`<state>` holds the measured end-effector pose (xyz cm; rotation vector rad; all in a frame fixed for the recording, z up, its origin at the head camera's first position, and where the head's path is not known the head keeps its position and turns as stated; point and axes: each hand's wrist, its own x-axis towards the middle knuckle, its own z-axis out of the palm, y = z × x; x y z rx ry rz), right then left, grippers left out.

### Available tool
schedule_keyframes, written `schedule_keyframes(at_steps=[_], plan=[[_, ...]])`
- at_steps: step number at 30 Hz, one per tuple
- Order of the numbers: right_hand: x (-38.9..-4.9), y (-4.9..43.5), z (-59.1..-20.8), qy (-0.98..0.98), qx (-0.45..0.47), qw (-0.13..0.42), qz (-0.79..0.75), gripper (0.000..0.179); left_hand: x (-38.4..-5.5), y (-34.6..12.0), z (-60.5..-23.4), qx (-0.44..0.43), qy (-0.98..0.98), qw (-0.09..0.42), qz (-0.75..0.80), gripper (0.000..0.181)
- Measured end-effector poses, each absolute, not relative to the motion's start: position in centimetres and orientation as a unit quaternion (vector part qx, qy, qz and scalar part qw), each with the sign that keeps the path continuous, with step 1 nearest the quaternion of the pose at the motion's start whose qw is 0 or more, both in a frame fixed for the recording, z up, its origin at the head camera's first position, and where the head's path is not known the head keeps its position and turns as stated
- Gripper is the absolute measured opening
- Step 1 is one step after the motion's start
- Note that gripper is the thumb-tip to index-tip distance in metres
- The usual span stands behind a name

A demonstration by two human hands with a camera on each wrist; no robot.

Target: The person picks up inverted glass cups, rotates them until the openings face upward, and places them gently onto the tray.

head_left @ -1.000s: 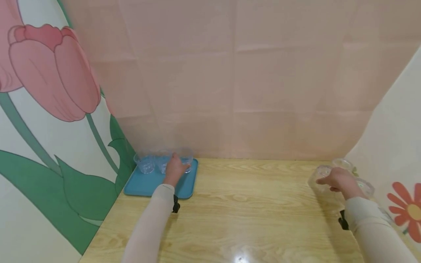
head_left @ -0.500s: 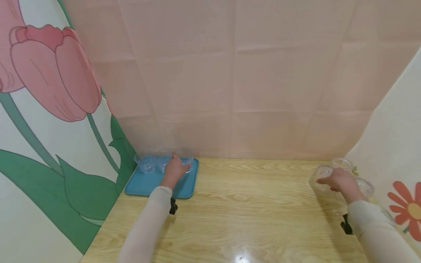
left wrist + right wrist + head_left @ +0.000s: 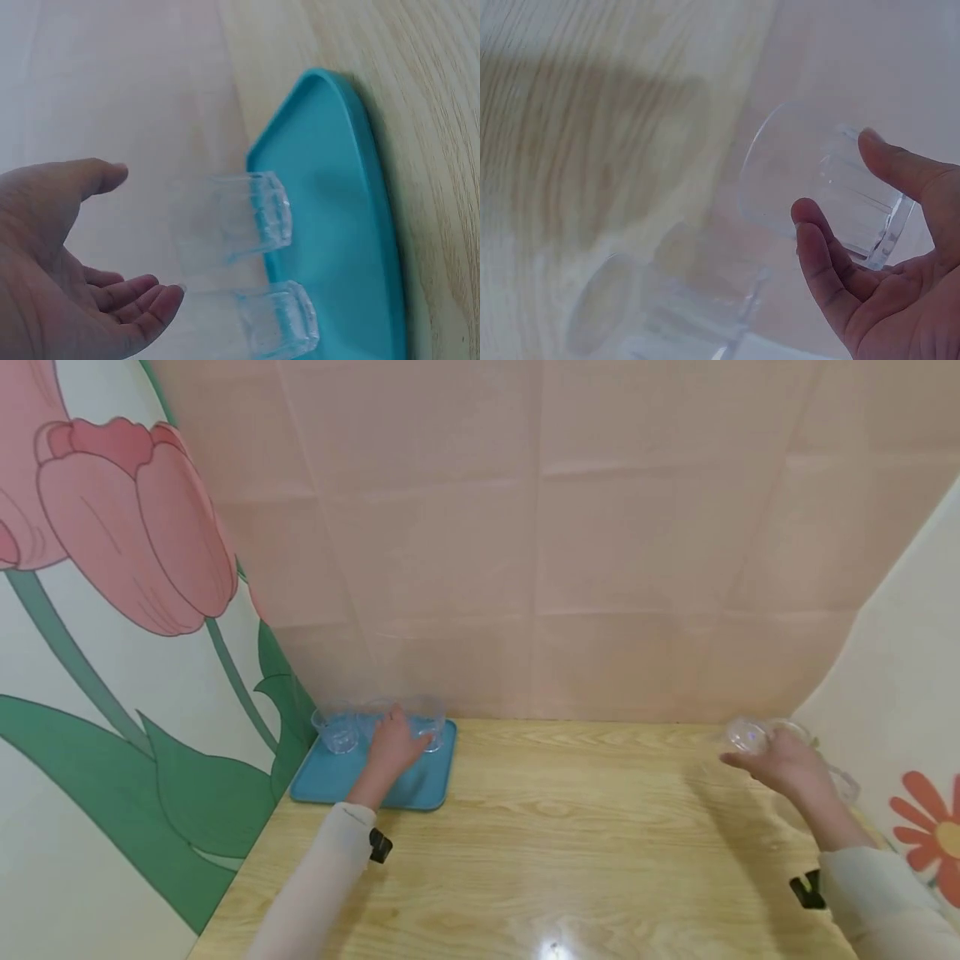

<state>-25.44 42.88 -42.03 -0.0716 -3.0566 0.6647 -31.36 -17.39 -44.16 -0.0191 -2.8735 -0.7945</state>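
Plainly, in the head view both forearms stretch toward the far side of the table (image 3: 585, 827). The left hand (image 3: 392, 749) hangs over the blue tray (image 3: 330, 782) at the table's far left corner, its thumb pointing toward the rightmost of the clear cups (image 3: 341, 732) lined up along the tray's far edge. Near the table's far right corner, the right hand (image 3: 786, 766) grasps a clear tumbler (image 3: 747, 735), with another cup (image 3: 798, 727) just behind it. In the left wrist view, the left thumb is spread well away from the loosely bent fingers, gripping nothing; two cups stand upright on the tray beyond them, and whether a finger touches one I cannot tell. In the right wrist view, thumb and bent fingers pinch opposite sides of the tumbler, its mouth facing the table, its base toward the palm; a neighbouring inverted cup (image 3: 682, 311) shows near it.
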Motion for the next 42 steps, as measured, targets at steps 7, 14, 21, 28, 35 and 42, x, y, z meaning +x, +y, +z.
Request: schedule_keyframes(at_steps=[7, 14, 21, 28, 35, 42], plan=[[-23.2, 39.2, -40.6, -0.966, -0.015, 0.107, 0.233, 0.082, -29.1, -16.8, -42.7, -0.055, -0.942, 0.115, -0.312, 0.080], [-20.7, 35.5, -39.1, -0.950, -0.005, 0.147, 0.277, 0.075, -26.7, -16.5, -42.1, -0.100, -0.918, 0.122, -0.364, 0.072], [-18.6, 33.4, -38.6, -0.885, 0.036, 0.109, 0.451, 0.049, -24.8, -15.5, -41.6, -0.154, -0.894, 0.157, -0.390, 0.065], [-16.8, 30.8, -38.6, -0.775, 0.078, 0.064, 0.624, 0.059, -23.2, -13.8, -40.7, -0.208, -0.864, 0.185, -0.419, 0.063], [-15.3, 27.8, -38.9, -0.686, 0.151, 0.046, 0.711, 0.046, -21.6, -11.6, -40.0, -0.234, -0.855, 0.159, -0.435, 0.066], [-14.4, 25.7, -38.9, -0.675, 0.138, 0.027, 0.724, 0.050, -20.3, -9.9, -40.0, -0.245, -0.850, 0.124, -0.449, 0.072]])
